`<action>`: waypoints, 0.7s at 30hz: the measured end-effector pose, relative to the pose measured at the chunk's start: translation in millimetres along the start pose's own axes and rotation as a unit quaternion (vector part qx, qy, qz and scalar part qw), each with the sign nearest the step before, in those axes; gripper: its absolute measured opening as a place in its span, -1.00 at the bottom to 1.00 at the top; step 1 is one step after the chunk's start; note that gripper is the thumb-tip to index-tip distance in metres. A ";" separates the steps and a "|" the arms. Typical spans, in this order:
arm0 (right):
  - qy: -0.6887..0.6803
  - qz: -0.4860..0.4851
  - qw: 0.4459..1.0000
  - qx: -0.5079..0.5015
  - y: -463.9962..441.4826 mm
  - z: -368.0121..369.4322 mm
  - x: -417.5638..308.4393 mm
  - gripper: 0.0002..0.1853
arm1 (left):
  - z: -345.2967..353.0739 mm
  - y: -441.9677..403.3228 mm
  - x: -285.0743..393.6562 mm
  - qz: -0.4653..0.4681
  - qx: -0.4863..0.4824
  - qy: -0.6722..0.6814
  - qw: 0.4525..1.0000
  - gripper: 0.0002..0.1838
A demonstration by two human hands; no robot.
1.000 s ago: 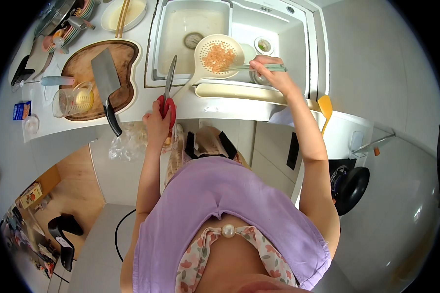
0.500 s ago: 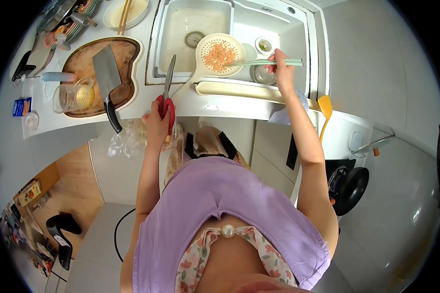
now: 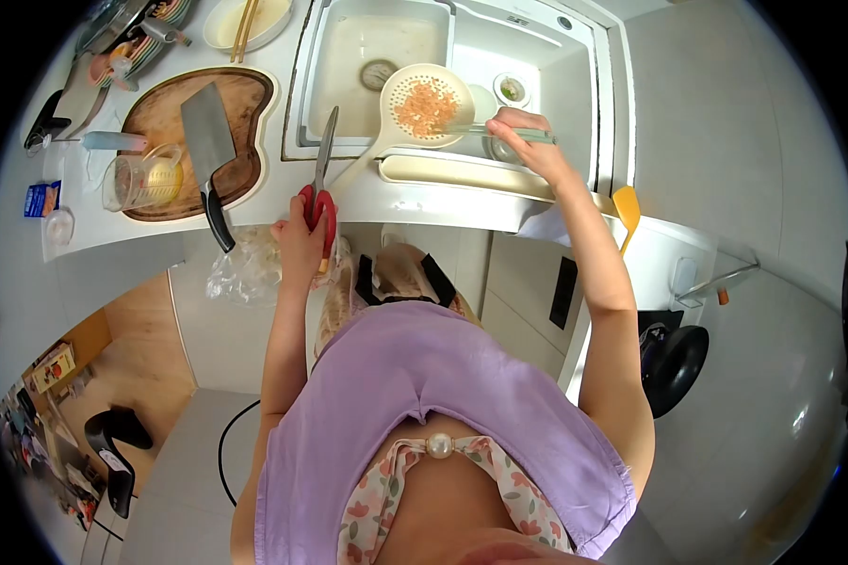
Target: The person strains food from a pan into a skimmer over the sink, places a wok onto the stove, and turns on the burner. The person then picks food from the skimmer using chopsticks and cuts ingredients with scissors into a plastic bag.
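Observation:
My left hand is closed around the red handles of a pair of scissors at the counter's front edge. The blades point away from me toward the sink. My right hand grips pale green chopsticks. Their tips reach the small orange-pink pieces in a cream slotted ladle. The ladle's bowl lies over the sink's near side, its handle running back toward the scissors. I cannot tell whether the tips pinch any piece.
A cleaver lies across a wooden cutting board at left, beside a clear measuring cup. The double sink is ahead, with a small white dish in it. A yellow spatula stands at right.
My right hand has moved left and slightly down, with the chopsticks tilting a little. My left hand and the scissors stay nearly still.

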State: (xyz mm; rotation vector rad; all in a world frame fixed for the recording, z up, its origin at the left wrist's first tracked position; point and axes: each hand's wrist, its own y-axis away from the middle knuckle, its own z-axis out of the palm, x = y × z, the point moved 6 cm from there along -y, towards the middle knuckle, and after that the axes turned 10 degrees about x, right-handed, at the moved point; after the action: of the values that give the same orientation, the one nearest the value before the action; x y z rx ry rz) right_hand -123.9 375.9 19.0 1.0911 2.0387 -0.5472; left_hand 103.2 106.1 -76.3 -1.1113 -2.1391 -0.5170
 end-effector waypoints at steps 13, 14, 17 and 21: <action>-0.096 0.069 0.981 0.151 1.1 5.9 17.3 -0.65 | -6.8 3.0 -1.6 -0.004 0.006 0.007 1.000 -0.58; -0.139 0.093 0.969 0.181 2.4 3.6 23.3 -0.63 | -8.1 3.6 -0.8 -0.004 0.009 0.006 1.000 -0.58; -0.194 0.099 0.942 0.256 6.0 -7.8 28.6 -0.58 | -10.0 4.5 0.4 0.016 0.008 0.019 1.000 -0.58; -0.265 0.135 0.896 0.331 16.4 -18.4 28.9 -0.60 | -16.6 11.0 18.5 0.019 0.004 -0.018 1.000 -0.53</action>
State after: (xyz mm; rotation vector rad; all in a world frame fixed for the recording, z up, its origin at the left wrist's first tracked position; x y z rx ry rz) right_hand -128.1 411.9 7.8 1.3854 1.2100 -1.2889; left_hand 110.8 112.6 -51.0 -1.1634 -2.1456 -0.4748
